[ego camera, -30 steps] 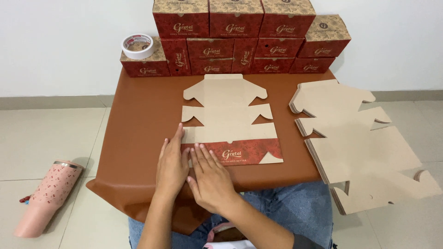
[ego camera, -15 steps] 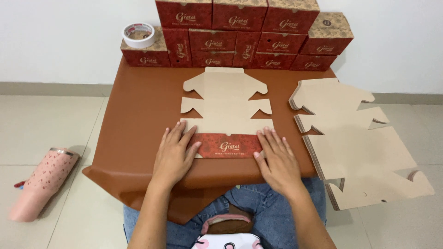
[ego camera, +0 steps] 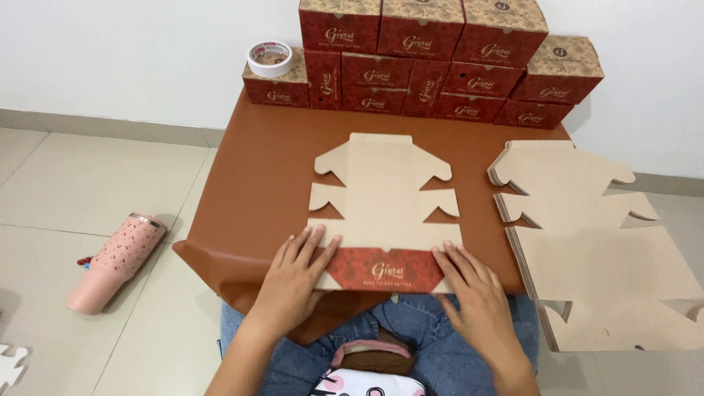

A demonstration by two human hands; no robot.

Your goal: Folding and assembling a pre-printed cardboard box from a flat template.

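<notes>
A flat cardboard box blank [ego camera: 383, 194] lies in the middle of a brown leather-look table top [ego camera: 257, 183]. Its near flap [ego camera: 385, 270] is folded over, showing its red printed side. My left hand [ego camera: 292, 279] lies flat on the left end of that flap, fingers spread. At the flap's right end my right hand [ego camera: 477, 297] presses down the same way. Neither hand holds anything.
A stack of more flat blanks [ego camera: 601, 242] hangs over the table's right edge. Several made-up red and tan boxes [ego camera: 425, 62] are stacked along the far edge by the wall, with a tape roll [ego camera: 269, 58] on the leftmost. A pink tumbler [ego camera: 116, 262] lies on the tiled floor, left.
My hands were together at the flap's left end; the right hand has slid to the right end and both now press it flat. The view has shifted slightly.
</notes>
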